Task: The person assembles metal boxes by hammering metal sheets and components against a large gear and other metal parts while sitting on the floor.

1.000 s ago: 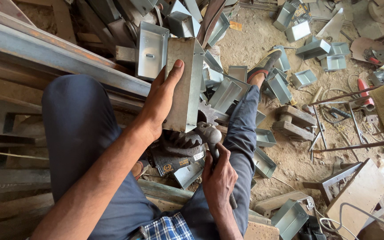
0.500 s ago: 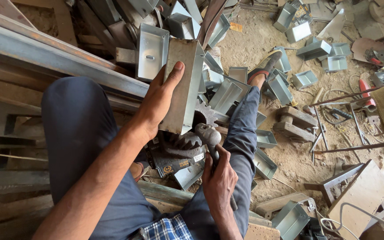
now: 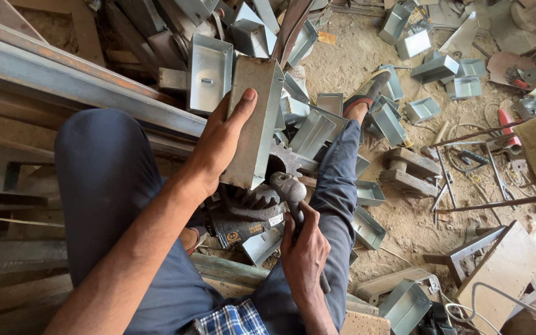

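My left hand (image 3: pixel 221 142) grips a long folded sheet-metal channel (image 3: pixel 254 121), holding it upright with its lower end on a dark toothed gear (image 3: pixel 262 198) between my knees. My right hand (image 3: pixel 305 251) is shut around the handle of a hammer (image 3: pixel 288 189), whose steel head sits just below the channel's lower right corner. A dark power tool (image 3: pixel 240 226) lies under the gear. My legs in dark blue trousers frame the work on both sides.
Several bent metal trays (image 3: pixel 209 71) are piled ahead and scattered over the sandy floor (image 3: pixel 355 68). A long steel beam (image 3: pixel 63 80) runs along the left. Rods (image 3: pixel 504 201), a wooden board (image 3: pixel 504 267) and a metal frame lie at the right.
The hammer head has shifted slightly toward the channel's lower end. My left hand keeps the channel in the same place.
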